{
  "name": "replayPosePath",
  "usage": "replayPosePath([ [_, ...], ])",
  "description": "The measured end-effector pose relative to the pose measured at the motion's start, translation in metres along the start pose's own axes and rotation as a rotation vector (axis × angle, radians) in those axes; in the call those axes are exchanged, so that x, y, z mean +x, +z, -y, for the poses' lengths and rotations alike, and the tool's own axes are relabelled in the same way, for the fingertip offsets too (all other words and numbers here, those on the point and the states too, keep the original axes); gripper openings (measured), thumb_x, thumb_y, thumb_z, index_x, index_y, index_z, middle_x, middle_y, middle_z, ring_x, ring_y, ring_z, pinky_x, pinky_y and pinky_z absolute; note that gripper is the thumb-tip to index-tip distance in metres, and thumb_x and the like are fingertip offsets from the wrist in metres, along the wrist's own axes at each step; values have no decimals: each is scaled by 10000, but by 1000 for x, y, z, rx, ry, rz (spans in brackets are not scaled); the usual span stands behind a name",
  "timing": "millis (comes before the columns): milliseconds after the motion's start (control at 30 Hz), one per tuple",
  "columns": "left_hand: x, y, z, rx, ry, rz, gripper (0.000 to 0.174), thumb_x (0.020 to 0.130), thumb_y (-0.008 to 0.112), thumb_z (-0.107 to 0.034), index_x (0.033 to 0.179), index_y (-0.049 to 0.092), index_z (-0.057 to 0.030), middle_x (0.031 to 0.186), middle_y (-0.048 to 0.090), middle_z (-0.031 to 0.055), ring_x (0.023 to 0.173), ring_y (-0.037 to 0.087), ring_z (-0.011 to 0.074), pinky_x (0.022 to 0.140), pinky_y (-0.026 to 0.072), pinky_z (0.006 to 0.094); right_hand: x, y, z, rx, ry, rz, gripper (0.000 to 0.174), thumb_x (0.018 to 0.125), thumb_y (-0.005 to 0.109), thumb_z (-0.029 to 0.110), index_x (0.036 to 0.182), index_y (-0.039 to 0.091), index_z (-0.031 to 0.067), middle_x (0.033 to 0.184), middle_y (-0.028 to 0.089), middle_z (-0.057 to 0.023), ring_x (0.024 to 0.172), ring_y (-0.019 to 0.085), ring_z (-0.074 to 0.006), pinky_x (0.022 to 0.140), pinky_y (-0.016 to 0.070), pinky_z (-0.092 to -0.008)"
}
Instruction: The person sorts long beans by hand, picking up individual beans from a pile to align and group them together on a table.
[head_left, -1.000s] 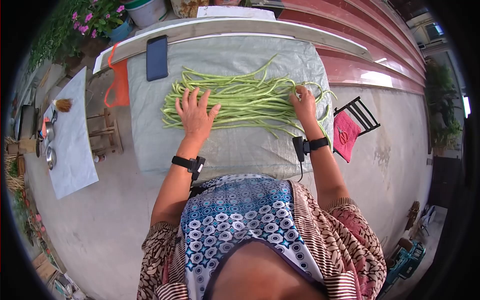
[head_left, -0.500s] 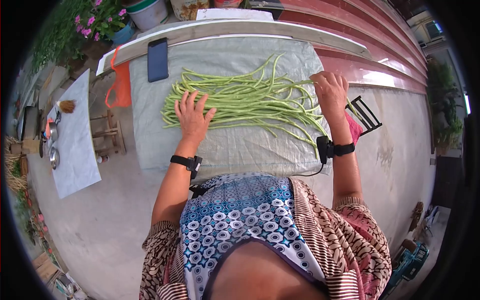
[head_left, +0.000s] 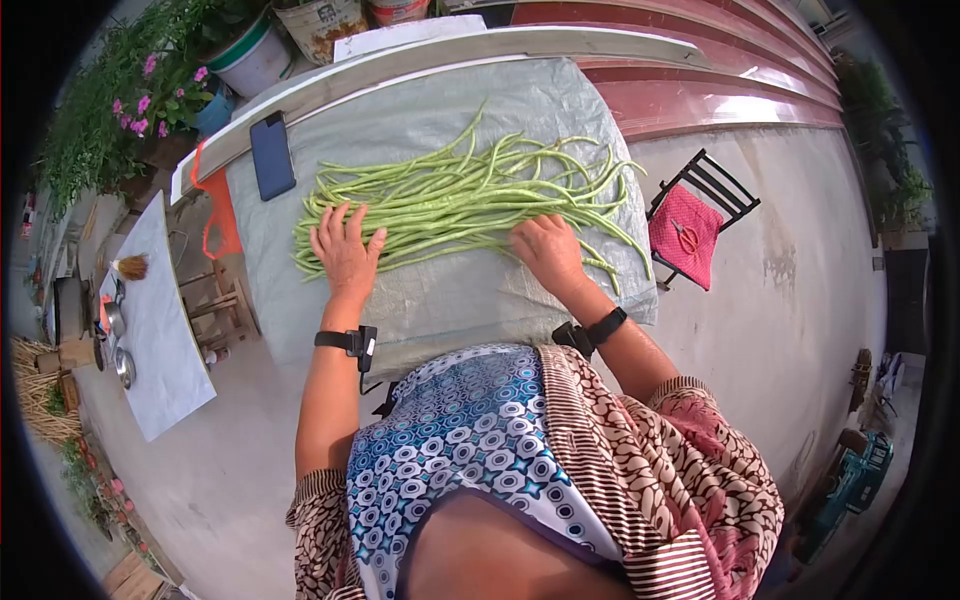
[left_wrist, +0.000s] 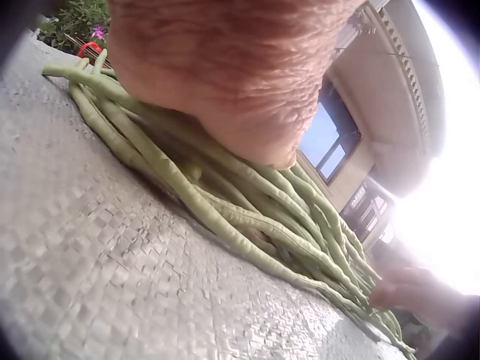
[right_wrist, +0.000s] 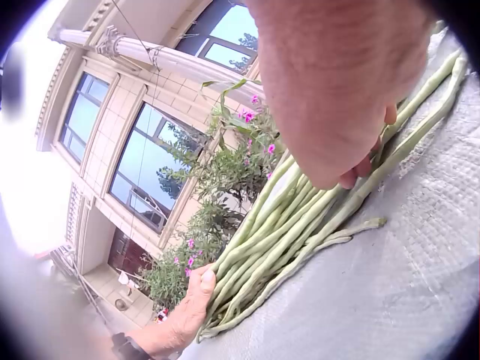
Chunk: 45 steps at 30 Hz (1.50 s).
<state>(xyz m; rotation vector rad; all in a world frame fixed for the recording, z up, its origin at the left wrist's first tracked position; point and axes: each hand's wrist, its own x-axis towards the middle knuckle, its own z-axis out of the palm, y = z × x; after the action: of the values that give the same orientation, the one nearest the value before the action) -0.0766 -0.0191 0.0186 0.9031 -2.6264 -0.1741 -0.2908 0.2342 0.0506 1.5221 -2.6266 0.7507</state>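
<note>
A loose bundle of long green yardlong beans (head_left: 440, 205) lies lengthwise across a grey woven sheet (head_left: 420, 300). My left hand (head_left: 345, 255) rests on the bundle's left end with its fingers spread; in the right wrist view, the left thumb lies along the beans. At the near side, right of the middle, my right hand (head_left: 550, 255) curls its fingers onto some beans. The right wrist view shows its fingertips (right_wrist: 364, 166) around bean stalks, partly hidden by the palm. Bean ends fan out beyond it to the right.
A phone (head_left: 272, 155) lies at the sheet's back left, near an orange bag (head_left: 222, 220). To the right stands a chair with a pink cushion (head_left: 685, 230) and red scissors (head_left: 687, 238). A board (head_left: 450, 60) runs along the back; a side table (head_left: 160, 350) stands left.
My right hand reached out to the right end with bean tips, then came back to the near middle of the bundle. The left hand stayed on the left end. The head view has turned.
</note>
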Motion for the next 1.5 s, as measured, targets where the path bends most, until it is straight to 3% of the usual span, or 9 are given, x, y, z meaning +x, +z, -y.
replayPosePath([
  [333,1,3,1,7,2,-20,535,946,453,-562,1348,452,-210,1392,358,62,1387,229,288,1160,88,537,25,-26,-27,-89,0,-187,147,819,649,172,949,660,102,1015,634,-78,1006,572,-286,885,426,-415],
  [500,2,2,2,-11,6,-9,574,942,431,-594,1362,447,-205,1387,357,72,1386,228,293,1154,83,535,9,-23,-3,67,155,-93,137,827,639,123,959,660,93,1004,635,-97,974,585,-311,818,479,-413],
  [633,8,-14,9,-268,36,83,581,939,502,-511,1402,419,-170,1461,342,105,1410,201,316,1151,44,554,-5,-8,42,205,104,-29,140,827,660,112,965,654,89,994,634,-89,973,592,-306,809,495,-403],
  [667,7,-20,12,-373,15,48,518,952,521,-385,1395,433,-131,1440,400,122,1398,263,312,1157,116,501,-4,-4,54,196,40,-26,150,822,665,110,971,654,89,1001,632,-87,975,591,-303,812,494,-399],
  [800,7,-76,22,-998,-300,-138,369,937,524,-149,1289,503,-41,1240,585,100,1200,521,256,1022,390,341,22,17,104,198,-163,-125,211,778,683,107,986,651,115,1038,610,-57,991,553,-288,850,464,-402],
  [900,-9,-92,46,-1319,-657,-174,286,945,522,-150,1201,530,-25,1141,615,103,1057,591,215,926,451,333,49,36,136,132,-240,-194,218,770,690,124,985,656,131,1036,613,-40,989,547,-272,874,439,-403],
  [1000,-30,-98,67,-1647,-945,51,233,949,515,-156,1143,543,-31,1068,626,107,948,615,188,844,482,321,71,57,149,-9,-226,-177,217,767,694,144,981,659,135,1029,615,-26,986,543,-259,892,416,-402],
  [1333,-46,-103,61,-1917,-759,498,352,954,581,-277,1204,528,-35,1085,636,123,1054,611,232,929,486,365,54,39,178,122,-277,-234,180,798,689,123,971,644,106,903,627,-61,853,585,-276,762,457,-381],
  [1500,-36,-77,62,-2241,-671,545,330,973,554,-336,1124,567,-42,1042,648,131,1098,608,272,991,470,413,17,38,187,95,-316,45,191,775,706,105,958,649,104,814,612,-71,793,608,-283,690,490,-394],
])
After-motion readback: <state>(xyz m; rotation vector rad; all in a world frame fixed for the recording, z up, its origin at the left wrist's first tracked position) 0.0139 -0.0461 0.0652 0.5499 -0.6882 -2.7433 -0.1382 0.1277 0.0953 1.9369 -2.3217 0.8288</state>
